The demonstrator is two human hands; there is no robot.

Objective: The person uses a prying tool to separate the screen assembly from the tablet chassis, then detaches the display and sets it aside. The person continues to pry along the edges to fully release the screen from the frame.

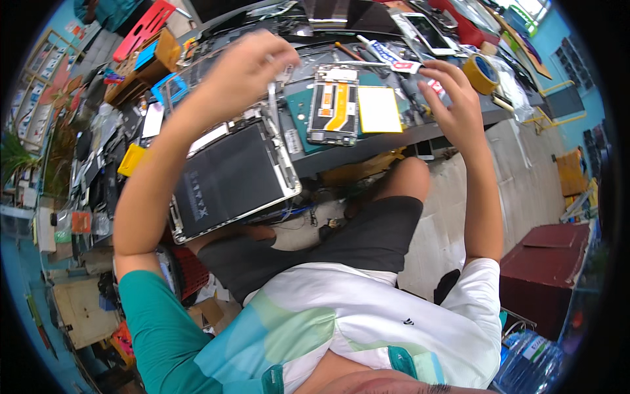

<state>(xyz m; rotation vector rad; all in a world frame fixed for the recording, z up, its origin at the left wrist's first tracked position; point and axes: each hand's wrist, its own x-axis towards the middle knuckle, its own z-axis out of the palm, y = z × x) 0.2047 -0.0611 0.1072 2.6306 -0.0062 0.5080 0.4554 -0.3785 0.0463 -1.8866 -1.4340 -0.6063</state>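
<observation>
My left hand [252, 65] is raised over the left part of the workbench, smeared by motion; whether it holds anything cannot be told. My right hand [456, 105] is held over the bench's right part, thumb and curved fingers apart. By its fingertips is a red-and-white tube [405, 67], beside a blue-and-white tube [380, 50]. Between the hands, an opened phone [333, 108] with an orange flex cable lies on a green mat [298, 108]. A white pad with a yellow border [380, 109] lies right of it. An opened tablet [226, 174] with a black battery overhangs the bench's near edge.
A white phone [426, 33] lies at the back right, near a yellow tape roll [480, 73]. A wooden box [134, 79] and a red plastic piece [143, 29] stand at the left. Small parts clutter the bench. A dark red box [545, 269] sits on the right.
</observation>
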